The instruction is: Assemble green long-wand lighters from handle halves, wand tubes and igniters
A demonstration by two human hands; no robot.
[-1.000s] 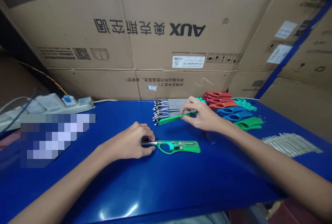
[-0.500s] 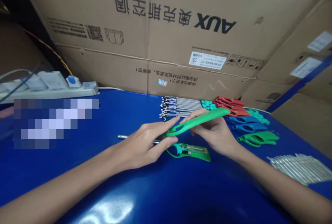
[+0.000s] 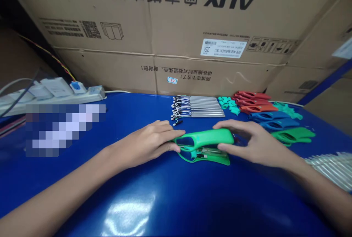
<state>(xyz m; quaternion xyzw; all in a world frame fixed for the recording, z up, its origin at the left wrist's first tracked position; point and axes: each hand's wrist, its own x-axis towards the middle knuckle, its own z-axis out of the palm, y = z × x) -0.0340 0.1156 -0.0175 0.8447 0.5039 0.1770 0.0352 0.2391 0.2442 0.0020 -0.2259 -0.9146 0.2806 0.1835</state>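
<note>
A green lighter casing half hangs just above a matching lower casing half. My left hand pinches the trigger-loop end of the upper half between thumb and fingers. At its wide end, my right hand holds it with thumb on the near edge and fingers on the far edge. Inside the lower half lie a clear fuel tank, a small black part and a teal trigger. The upper half partly covers these, and my left hand hides the nozzle end.
Beyond my hands lie metal lighter tubes with wires and teal triggers. To the right are red casings, blue casings, green casings and clear tanks. A power strip sits left; a cardboard box stands behind.
The upper green casing half has come down and turned over the lower half. My right hand has shifted to its wide end, and the view has moved slightly.
</note>
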